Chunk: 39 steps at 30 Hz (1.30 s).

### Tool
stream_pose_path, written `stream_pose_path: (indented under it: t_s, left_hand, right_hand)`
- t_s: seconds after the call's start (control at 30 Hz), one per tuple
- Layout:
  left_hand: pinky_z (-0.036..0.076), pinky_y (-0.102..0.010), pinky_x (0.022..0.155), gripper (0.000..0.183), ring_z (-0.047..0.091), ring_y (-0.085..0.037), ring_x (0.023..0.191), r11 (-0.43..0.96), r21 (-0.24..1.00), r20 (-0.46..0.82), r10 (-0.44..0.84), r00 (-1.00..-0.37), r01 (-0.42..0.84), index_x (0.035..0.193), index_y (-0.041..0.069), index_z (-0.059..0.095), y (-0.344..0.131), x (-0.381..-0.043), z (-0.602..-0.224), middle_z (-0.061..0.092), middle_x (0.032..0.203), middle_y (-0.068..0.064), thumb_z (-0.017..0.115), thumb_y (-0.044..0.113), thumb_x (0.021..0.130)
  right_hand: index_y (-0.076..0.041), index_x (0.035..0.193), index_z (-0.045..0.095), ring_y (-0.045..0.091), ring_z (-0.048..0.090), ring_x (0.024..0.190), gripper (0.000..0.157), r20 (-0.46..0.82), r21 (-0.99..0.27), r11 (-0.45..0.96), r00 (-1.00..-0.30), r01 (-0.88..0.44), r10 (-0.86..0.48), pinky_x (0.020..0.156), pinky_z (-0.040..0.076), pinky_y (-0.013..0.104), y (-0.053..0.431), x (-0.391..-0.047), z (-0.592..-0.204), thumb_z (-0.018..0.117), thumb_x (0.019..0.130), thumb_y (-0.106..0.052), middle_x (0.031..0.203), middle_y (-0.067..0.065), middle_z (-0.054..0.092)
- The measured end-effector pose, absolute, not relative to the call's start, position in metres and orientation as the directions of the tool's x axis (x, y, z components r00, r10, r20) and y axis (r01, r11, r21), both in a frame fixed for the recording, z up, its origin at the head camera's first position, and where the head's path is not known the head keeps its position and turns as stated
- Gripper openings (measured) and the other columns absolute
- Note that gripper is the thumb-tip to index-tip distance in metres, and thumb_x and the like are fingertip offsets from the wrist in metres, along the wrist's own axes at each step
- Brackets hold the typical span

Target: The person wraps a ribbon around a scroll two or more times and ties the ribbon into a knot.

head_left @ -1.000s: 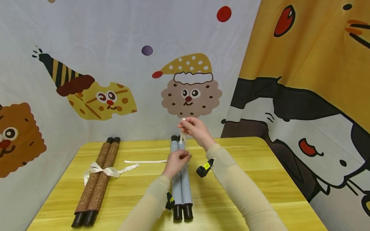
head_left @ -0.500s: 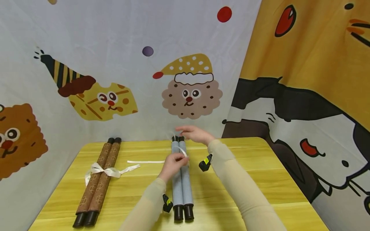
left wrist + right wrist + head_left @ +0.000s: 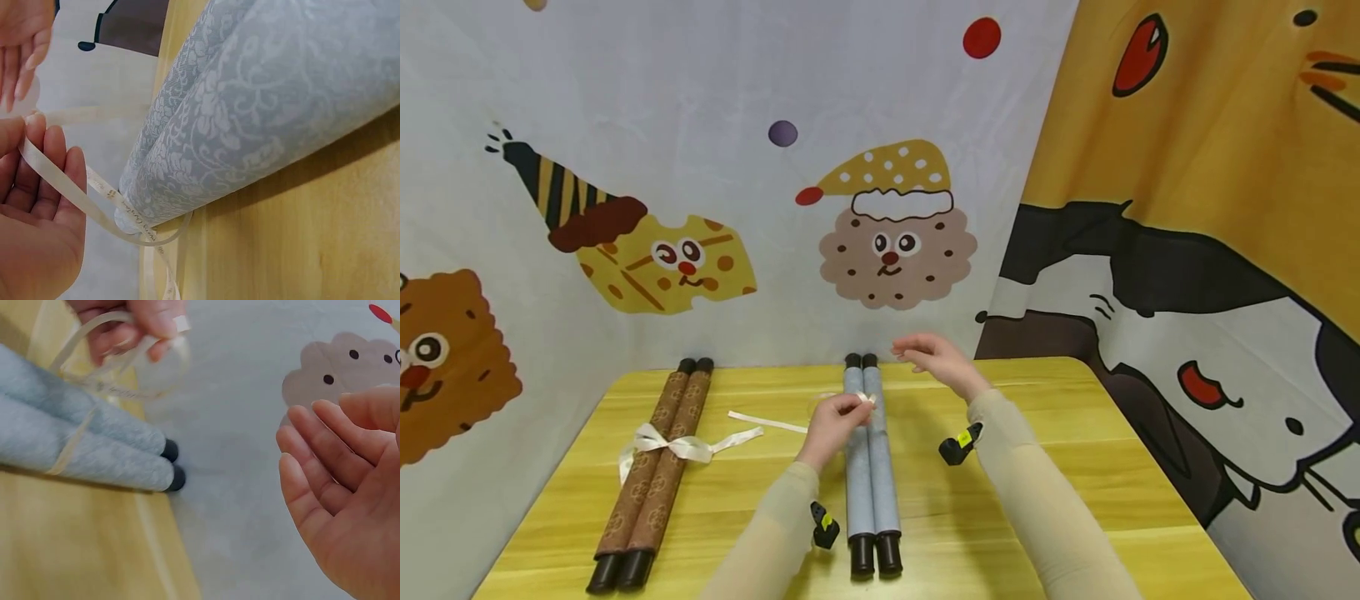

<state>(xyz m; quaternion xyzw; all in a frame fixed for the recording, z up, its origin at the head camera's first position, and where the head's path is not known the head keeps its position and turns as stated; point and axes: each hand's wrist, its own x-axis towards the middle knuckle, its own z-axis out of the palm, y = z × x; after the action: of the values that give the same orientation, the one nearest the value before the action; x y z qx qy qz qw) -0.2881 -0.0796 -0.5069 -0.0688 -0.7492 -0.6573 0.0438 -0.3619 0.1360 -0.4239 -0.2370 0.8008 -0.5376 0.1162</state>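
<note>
A pale blue scroll with two rolled sides and dark end knobs point(image 3: 859, 492) lies lengthwise on the table. In the head view my left hand point(image 3: 833, 429) is over the scroll's upper half. Its thumb and fingers pinch a cream ribbon point(image 3: 62, 181), which loops down beside the rolls and carries small printed lettering. A band of this ribbon crosses the rolls in the right wrist view, where the left hand point(image 3: 147, 322) shows at the top. My right hand point(image 3: 942, 362) hovers right of the scroll's far end, fingers loosely bent with nothing in them.
A brown patterned scroll point(image 3: 643, 500) lies at the left, tied with a white ribbon bow point(image 3: 688, 447). Between the scrolls, a white ribbon length point(image 3: 767, 422) stretches along the wooden table point(image 3: 1045, 500). A cartoon-printed curtain point(image 3: 700, 100) stands behind the far table edge.
My right hand has let go of the ribbon and moved right and slightly down. The left hand has shifted left, still pinching the ribbon. The ribbon length on the table now slants.
</note>
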Motion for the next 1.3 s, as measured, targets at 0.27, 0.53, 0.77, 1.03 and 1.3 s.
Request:
stream_pose_path:
  t_s: [0.27,0.53,0.77,1.03,1.3]
  left_hand:
    - [0.046,-0.029,0.062,0.023,0.057,-0.014,0.067,0.288,0.926,0.244,0.039,-0.969,0.245,0.071,0.008,0.068,-0.079,-0.286,-0.500,0.064,0.071,0.001,0.071,0.015,0.093]
    - [0.047,-0.031,0.062,0.024,0.056,-0.014,0.067,0.327,0.914,0.236,0.057,-0.970,0.241,0.071,0.009,0.068,-0.080,-0.287,-0.501,0.063,0.071,0.001,0.071,0.016,0.093]
    - [0.046,-0.028,0.061,0.021,0.056,-0.011,0.066,0.376,0.885,0.271,0.065,-0.960,0.275,0.072,0.008,0.070,-0.084,-0.292,-0.499,0.063,0.070,0.001,0.071,0.014,0.092]
    - [0.044,-0.029,0.060,0.015,0.053,-0.013,0.064,0.459,0.848,0.243,0.107,-0.964,0.265,0.079,0.003,0.073,-0.095,-0.301,-0.489,0.063,0.070,0.002,0.071,0.012,0.092]
    - [0.041,-0.027,0.058,0.014,0.048,-0.011,0.061,0.542,0.787,0.282,0.109,-0.953,0.294,0.080,0.003,0.072,-0.099,-0.307,-0.492,0.059,0.067,0.004,0.072,0.011,0.091]
  right_hand:
    - [0.000,0.128,0.062,0.033,0.059,0.114,0.031,0.053,-0.921,0.320,-0.886,-0.221,-0.461,0.091,0.049,0.048,0.149,-0.344,-0.460,0.056,0.102,-0.017,0.123,0.013,0.066]
    - [0.002,0.123,0.064,0.041,0.060,0.111,0.027,0.040,-0.925,0.316,-0.880,-0.212,-0.474,0.090,0.050,0.044,0.146,-0.334,-0.485,0.059,0.101,-0.013,0.120,0.021,0.066]
    - [0.013,0.119,0.062,0.041,0.063,0.103,0.026,0.031,-0.927,0.295,-0.833,-0.230,-0.553,0.092,0.047,0.058,0.135,-0.313,-0.486,0.057,0.099,-0.003,0.113,0.028,0.065]
    - [0.012,0.118,0.063,0.043,0.061,0.105,0.027,0.038,-0.945,0.247,-0.821,-0.215,-0.569,0.094,0.046,0.058,0.123,-0.305,-0.501,0.060,0.099,-0.006,0.113,0.024,0.066]
    - [0.004,0.117,0.068,0.019,0.065,0.096,0.029,0.045,-0.927,0.295,-0.848,-0.233,-0.528,0.087,0.052,0.035,0.117,-0.300,-0.513,0.065,0.097,-0.016,0.109,0.010,0.070]
